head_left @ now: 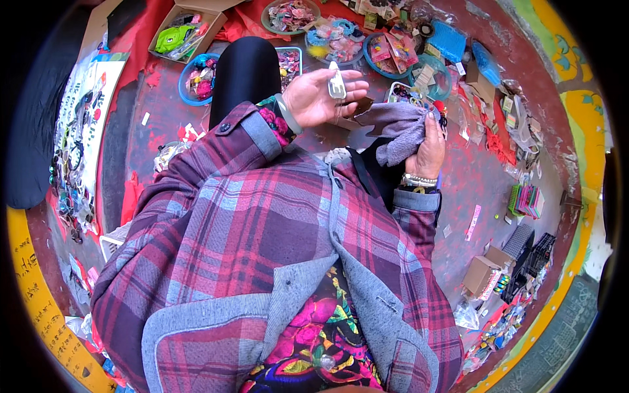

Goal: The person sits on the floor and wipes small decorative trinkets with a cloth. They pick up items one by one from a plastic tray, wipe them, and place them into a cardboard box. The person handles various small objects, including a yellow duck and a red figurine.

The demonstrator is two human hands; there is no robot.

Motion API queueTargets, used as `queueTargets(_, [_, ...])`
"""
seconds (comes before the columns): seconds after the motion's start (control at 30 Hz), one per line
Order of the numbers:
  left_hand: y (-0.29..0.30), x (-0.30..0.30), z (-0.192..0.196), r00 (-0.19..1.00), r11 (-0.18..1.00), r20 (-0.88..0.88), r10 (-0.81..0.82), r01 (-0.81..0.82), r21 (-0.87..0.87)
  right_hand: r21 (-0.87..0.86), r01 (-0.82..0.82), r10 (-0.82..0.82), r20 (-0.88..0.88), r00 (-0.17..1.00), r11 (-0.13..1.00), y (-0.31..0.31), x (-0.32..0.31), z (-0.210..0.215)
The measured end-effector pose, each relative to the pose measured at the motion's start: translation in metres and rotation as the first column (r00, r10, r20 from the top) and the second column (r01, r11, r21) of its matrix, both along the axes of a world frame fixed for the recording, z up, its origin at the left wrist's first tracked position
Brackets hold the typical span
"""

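My left hand (320, 99) is turned palm up, its fingers stretched to the right. A small white card (337, 86) lies across its fingers near the thumb, with thin strands hanging below; what is fixed to it is too small to tell. My right hand (429, 149) grips a crumpled purple-grey cloth (401, 131) by its right side, fingers closed on it. The cloth droops to the left, toward the left hand, and the two hands stay apart.
Beyond my hands stand round baskets of small trinkets, such as a blue basket (198, 80) and a pink-filled one (392, 54). A cardboard box (190, 29) holds a green item. Green and pink baskets (526, 200) and a carton (483, 274) sit at right.
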State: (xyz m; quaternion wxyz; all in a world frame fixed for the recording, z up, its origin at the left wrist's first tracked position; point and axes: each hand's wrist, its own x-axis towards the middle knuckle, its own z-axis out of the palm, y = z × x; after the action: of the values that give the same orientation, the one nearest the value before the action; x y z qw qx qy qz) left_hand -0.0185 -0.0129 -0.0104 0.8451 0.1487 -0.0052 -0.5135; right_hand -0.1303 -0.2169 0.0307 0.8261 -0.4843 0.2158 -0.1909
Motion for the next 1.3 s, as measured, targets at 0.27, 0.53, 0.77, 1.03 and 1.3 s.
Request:
queueTargets(0.27, [0.01,-0.03,0.02,0.936,0.859,0.31,-0.167,-0.016,0.512,0.019,-0.087,0.087,-0.007,0.996,0.996,0.003,-0.002,-0.009])
queueTargets(0.53, [0.014,-0.032,0.017,0.952,0.907,0.278,-0.126,-0.003,0.421,0.077,-0.146,0.142,0.05,0.989,0.986,0.006,-0.001,-0.011])
queueTargets(0.77, [0.01,-0.033,0.015,0.961,0.879,0.236,-0.143,0.014,0.476,0.113,-0.409,0.399,0.1,0.911,0.905,0.022,-0.004,0.011])
queueTargets(1.03, [0.001,-0.047,0.031,0.715,0.73,0.634,-0.293,-0.26,0.632,0.069,-0.503,0.502,0.024,0.864,0.862,0.061,-0.002,-0.021])
queueTargets(1.3, [0.003,-0.038,0.016,0.507,0.705,0.7,-0.503,-0.228,0.672,0.092,-0.301,0.302,0.01,0.953,0.949,0.068,-0.005,-0.024])
